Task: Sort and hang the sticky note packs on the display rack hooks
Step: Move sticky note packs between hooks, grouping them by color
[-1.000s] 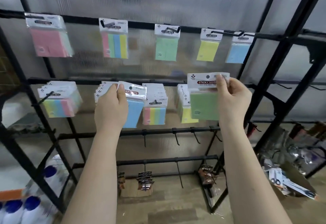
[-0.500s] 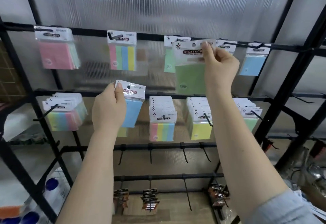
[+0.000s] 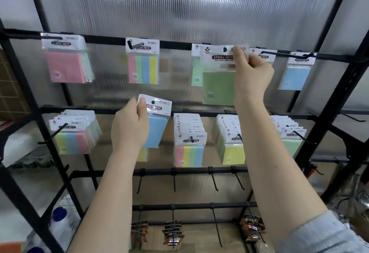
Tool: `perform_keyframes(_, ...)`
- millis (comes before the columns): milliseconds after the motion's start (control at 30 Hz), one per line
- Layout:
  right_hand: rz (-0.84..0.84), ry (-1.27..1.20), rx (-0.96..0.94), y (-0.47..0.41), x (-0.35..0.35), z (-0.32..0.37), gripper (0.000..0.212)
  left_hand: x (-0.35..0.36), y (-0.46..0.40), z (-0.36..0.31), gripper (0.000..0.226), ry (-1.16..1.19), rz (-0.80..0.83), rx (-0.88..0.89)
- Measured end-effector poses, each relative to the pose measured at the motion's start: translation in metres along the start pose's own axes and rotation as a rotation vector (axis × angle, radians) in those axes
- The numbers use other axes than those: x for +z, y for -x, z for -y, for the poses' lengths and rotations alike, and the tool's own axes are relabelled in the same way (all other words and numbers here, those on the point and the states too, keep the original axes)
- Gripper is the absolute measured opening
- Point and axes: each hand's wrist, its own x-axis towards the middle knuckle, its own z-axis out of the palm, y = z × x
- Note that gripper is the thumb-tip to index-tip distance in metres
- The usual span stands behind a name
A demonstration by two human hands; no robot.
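Note:
My right hand [image 3: 252, 73] pinches the header of a green sticky note pack [image 3: 218, 88] and holds it up at the top rail, just in front of a green pack [image 3: 196, 71] that hangs there. My left hand [image 3: 129, 127] grips a blue sticky note pack [image 3: 156, 131] by its header, at the height of the middle rail, in front of the rack. On the top rail hang a pink pack [image 3: 64, 66], a striped pack [image 3: 142, 69] and a blue pack [image 3: 295, 77]. The yellow top pack is mostly hidden behind my right hand.
The middle rail carries stacks of packs: striped [image 3: 74, 135], striped [image 3: 188, 153], yellow [image 3: 232, 151] and green [image 3: 291, 141]. Bare black hooks [image 3: 214, 181] stick out from the lower rails. Small brown packets [image 3: 172, 232] hang near the floor. Blue-capped bottles [image 3: 60, 218] stand at lower left.
My right hand has carried the green pack from the middle row up to the top rail. My left hand has stayed near the middle rail with the blue pack. The camera tilted upward.

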Motion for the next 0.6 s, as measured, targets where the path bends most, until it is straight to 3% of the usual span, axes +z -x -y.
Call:
perform_keyframes(200,-0.028,-0.01,-0.016,-0.003,0.0,0.0,0.05,0.003,-0.004,0.001,0.039,-0.012,0.011,0.019)
perform_keyframes(500,-0.01,0.129,0.011,-0.023,0.009,-0.028,0.041,0.005,-0.014,0.006,0.039,-0.006,0.006,0.025)
perform_keyframes(600,0.024,0.205,-0.004,-0.037,0.018,-0.037,0.051,0.006,-0.017,0.007,0.04,-0.005,0.005,0.029)
